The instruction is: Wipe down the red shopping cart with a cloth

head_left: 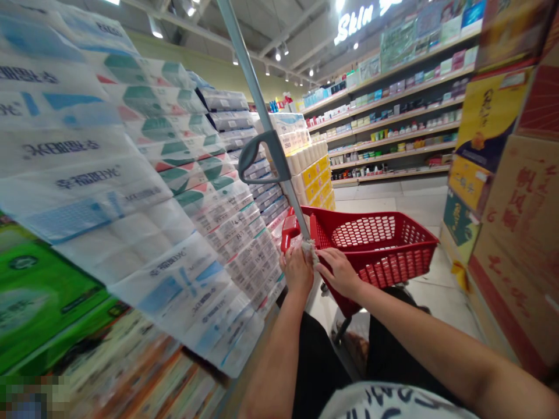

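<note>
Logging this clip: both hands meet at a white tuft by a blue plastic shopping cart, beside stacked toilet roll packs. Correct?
Not quite: the head view shows the plastic shopping cart is red, not blue. The left hand and right hand meet at the white tuft, beside the toilet roll packs.

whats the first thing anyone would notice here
The towering wall of plastic-wrapped toilet paper packs along the left grabs the eye first. Next comes the red shopping cart at centre right, with the left hand and right hand meeting near a grey pole. Farther off, a glowing "Skin" sign tops stocked shelves at upper right.
</note>
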Demonstrator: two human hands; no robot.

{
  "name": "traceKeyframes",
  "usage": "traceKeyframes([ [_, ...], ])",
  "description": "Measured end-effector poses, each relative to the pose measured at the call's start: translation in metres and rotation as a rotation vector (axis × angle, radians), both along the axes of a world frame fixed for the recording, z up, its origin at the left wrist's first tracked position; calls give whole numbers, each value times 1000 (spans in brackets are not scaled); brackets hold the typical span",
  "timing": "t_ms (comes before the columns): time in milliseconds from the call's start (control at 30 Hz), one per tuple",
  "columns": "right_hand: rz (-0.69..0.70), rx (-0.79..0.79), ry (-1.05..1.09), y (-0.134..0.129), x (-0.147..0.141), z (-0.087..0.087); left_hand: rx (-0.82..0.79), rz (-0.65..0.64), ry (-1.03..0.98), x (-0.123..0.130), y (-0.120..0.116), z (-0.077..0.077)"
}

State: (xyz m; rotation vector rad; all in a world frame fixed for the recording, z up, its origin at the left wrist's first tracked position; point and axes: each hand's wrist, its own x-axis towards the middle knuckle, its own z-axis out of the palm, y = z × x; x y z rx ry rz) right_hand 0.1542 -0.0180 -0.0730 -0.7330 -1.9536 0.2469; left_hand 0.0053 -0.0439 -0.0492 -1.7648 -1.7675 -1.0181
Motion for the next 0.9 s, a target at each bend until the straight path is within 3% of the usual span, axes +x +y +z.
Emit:
traceKeyframes([
  [133, 187, -18, 130, -18, -24, 15, -80, -61, -160, -7, 4, 3],
  [267, 258, 2, 210, -19, -44, 20, -61, -131, -376, -20, 7, 3],
  [433, 125, 6, 266, -17, -55, 6, -48, -161, -401, -25, 5, 1],
  [600, -117, 59, -15, -19, -46, -10, -45, -166, -303, -23, 4, 0],
  [667, -136, 72, -60, -15, -37, -10, -48, -136, -275, -23, 5, 3],
  [767, 5, 143, -17, -2, -21, 8, -101, -53, -189, -21, 10, 13],
  [833, 39, 180, 89, 8, -13, 36, -188, 12, -102, -18, 15, 23],
  [900, -21, 158, 274, 18, -8, 75, -270, 45, -17, -12, 21, 31],
])
